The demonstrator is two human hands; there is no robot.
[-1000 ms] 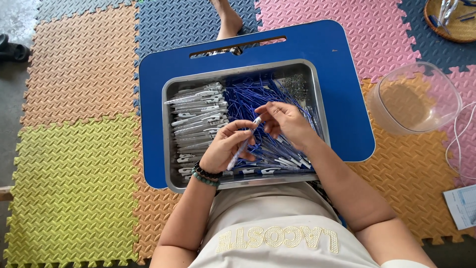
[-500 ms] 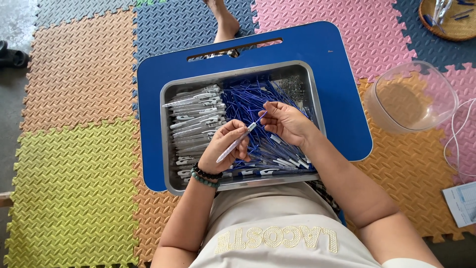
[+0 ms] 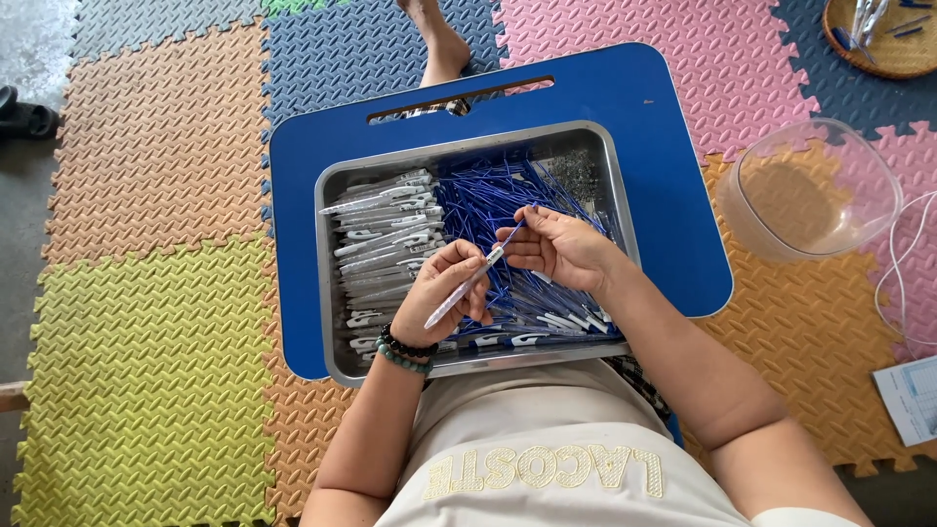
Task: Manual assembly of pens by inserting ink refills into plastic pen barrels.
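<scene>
A metal tray (image 3: 332, 283) rests on a blue lap table (image 3: 673, 195). White pen barrels (image 3: 386, 234) are stacked in its left half, and a heap of thin blue refills (image 3: 488, 190) fills the middle and right. My left hand (image 3: 444, 293), with bead bracelets on the wrist, holds a clear pen barrel (image 3: 451, 295) slanting up to the right. My right hand (image 3: 556, 249) pinches a blue refill (image 3: 509, 234) whose lower end meets the barrel's top opening. Both hands hover over the tray's centre.
Coloured foam floor mats (image 3: 146, 371) lie all around. A clear plastic bowl (image 3: 810, 190) stands right of the table. A wicker basket (image 3: 883, 39) with pen parts is at the top right. A bare foot (image 3: 439, 39) shows beyond the table, a paper sheet (image 3: 913, 395) at the right edge.
The left hand has tilted the barrel and drawn it a little down-left. The right hand has brought a blue refill up to the barrel's open end.
</scene>
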